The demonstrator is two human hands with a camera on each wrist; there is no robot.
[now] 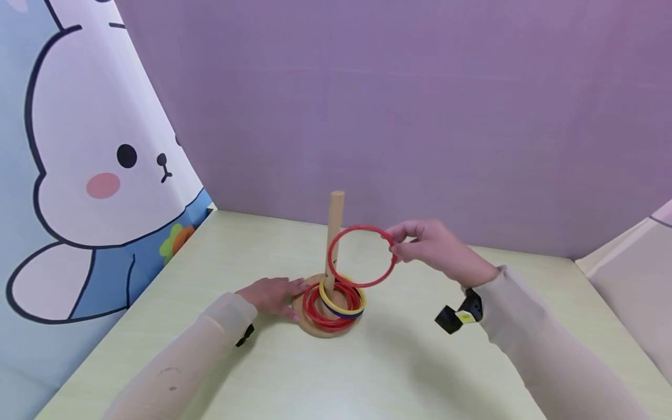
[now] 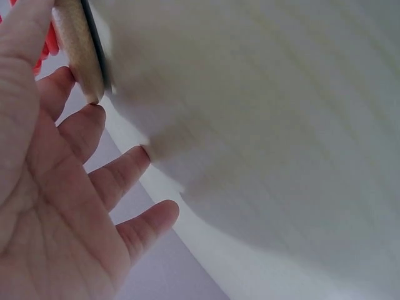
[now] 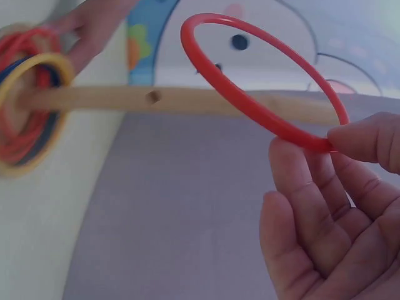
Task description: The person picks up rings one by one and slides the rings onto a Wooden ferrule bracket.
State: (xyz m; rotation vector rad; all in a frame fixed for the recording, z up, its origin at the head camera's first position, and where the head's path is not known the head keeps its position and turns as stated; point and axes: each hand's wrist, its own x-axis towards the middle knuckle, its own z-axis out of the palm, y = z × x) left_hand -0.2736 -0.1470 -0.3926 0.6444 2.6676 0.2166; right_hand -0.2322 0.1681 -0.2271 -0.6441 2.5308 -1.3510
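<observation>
My right hand [image 1: 427,245] pinches a thin red ring [image 1: 329,255] at its right side, between thumb and fingertips. The ring is held up and tilted; its left side overlaps the wooden peg [image 1: 336,213] in the head view. In the right wrist view, the peg [image 3: 125,99] passes behind the ring [image 3: 240,103]. Around the peg's foot lie several red rings [image 1: 310,314], with a yellow ring [image 1: 362,296] and a dark blue ring [image 1: 353,317] on top. My left hand [image 1: 270,296] touches the round wooden base [image 1: 317,331] at its left edge, fingers spread.
The stand is on a pale wood-grain table [image 1: 294,385]. A purple backdrop [image 1: 420,128] rises behind it, and a cloth with a cartoon animal [image 1: 100,134] hangs at the left. A white panel [image 1: 640,274] borders the table on the right.
</observation>
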